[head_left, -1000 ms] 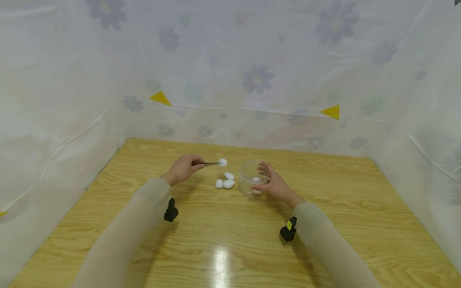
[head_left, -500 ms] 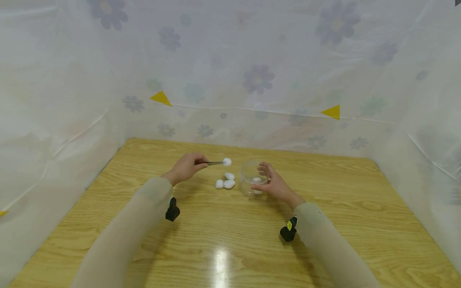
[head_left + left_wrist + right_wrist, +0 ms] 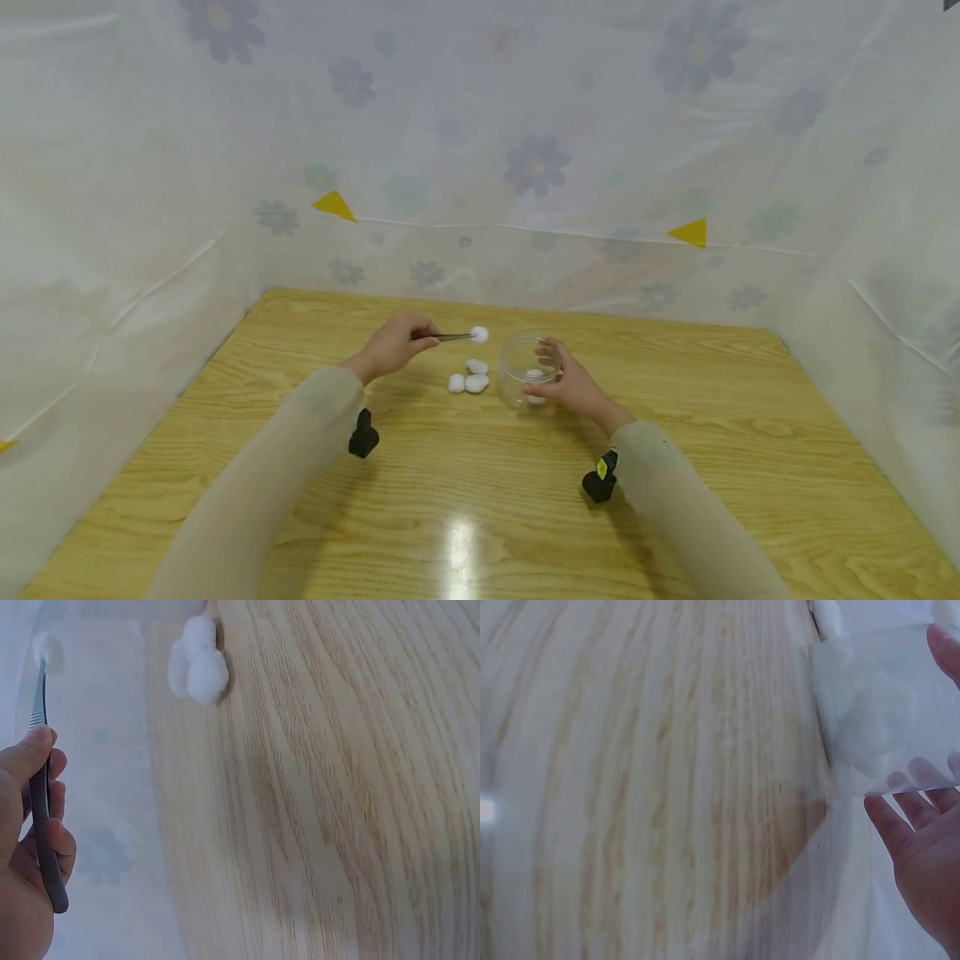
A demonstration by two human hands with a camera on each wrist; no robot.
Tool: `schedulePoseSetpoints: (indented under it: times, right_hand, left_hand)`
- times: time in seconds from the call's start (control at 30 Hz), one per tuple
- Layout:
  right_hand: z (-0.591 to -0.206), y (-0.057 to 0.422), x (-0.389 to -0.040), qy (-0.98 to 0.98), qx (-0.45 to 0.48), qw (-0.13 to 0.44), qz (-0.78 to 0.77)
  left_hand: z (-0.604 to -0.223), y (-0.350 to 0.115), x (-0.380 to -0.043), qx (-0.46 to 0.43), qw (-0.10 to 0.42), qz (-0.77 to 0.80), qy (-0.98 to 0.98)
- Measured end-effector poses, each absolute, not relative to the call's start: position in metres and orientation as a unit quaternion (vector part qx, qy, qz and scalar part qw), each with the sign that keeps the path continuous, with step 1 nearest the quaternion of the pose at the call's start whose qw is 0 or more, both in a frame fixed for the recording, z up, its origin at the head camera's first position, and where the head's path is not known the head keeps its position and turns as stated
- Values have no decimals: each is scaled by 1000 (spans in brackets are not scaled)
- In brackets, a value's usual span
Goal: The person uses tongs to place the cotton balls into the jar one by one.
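My left hand (image 3: pixel 395 344) grips a pair of metal tweezers (image 3: pixel 46 817), thumb on one side and fingers curled round the other. The tweezer tips pinch a white cotton ball (image 3: pixel 479 334), held up just left of the jar's rim. A clear, lidless jar (image 3: pixel 512 385) stands upright on the table, and my right hand (image 3: pixel 573 385) holds it round its right side. White cotton balls show through the jar wall (image 3: pixel 866 724). Three more cotton balls (image 3: pixel 477 383) lie grouped on the table left of the jar, below the tweezers.
The wood-grain table (image 3: pixel 465 467) has pale floral sheeting (image 3: pixel 480 150) behind it and at both sides. Yellow triangles (image 3: pixel 333 205) are fixed to the back sheet. A small black camera (image 3: pixel 363 435) sits at the left wrist, another (image 3: pixel 600 477) at the right.
My left hand has moved a little to the right, carrying the tweezers and pinched cotton ball closer to the jar. The right hand, jar and loose cotton balls stay put.
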State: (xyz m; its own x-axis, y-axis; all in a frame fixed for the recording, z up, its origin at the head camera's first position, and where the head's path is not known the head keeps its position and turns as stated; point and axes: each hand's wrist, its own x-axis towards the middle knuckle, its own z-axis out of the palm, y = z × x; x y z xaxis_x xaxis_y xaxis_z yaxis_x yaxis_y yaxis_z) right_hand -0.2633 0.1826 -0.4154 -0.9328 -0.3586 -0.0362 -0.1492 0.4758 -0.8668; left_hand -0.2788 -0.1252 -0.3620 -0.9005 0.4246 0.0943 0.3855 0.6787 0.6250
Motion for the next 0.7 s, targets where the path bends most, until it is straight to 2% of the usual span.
schedulePoseSetpoints:
  times: [0.7]
  right_hand:
    - [-415,184,-262,854,-151,105,-486]
  left_hand:
    - [-351,-103,-280,237,33,328,914]
